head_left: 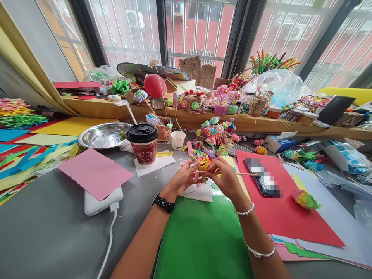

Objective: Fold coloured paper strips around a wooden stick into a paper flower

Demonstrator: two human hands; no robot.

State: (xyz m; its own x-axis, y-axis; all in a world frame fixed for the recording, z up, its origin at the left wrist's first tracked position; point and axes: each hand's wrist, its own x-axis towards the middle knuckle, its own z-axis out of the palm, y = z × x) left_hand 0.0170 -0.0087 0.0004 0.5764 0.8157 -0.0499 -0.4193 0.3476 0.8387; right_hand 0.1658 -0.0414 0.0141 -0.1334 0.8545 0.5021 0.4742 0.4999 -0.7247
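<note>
At a grey surface (52, 232) crowded with craft supplies, 2 bare hands meet over a sheet of green paper (203, 240). The left hand (181, 180) and the right hand (225, 179) together pinch a small paper flower (203, 163) of yellow and pink between their fingertips, each grip closed on it, just above the near edge of a white paper scrap (200, 193). A thin wooden stick (247, 174) runs out to the right from the right hand, crossing a red sheet (285, 217) where a phone (263, 177) lies. A finished multicoloured paper flower (305, 199) rests on the same red sheet, well apart from the hands. To the left stand a lidded coffee cup (143, 144), a steel bowl (103, 135) and a pink sheet (94, 172) lying over a white power bank (101, 203). A bunch of paper flowers on sticks (216, 133) lies just beyond the hands, near a small paper cup (178, 139).
</note>
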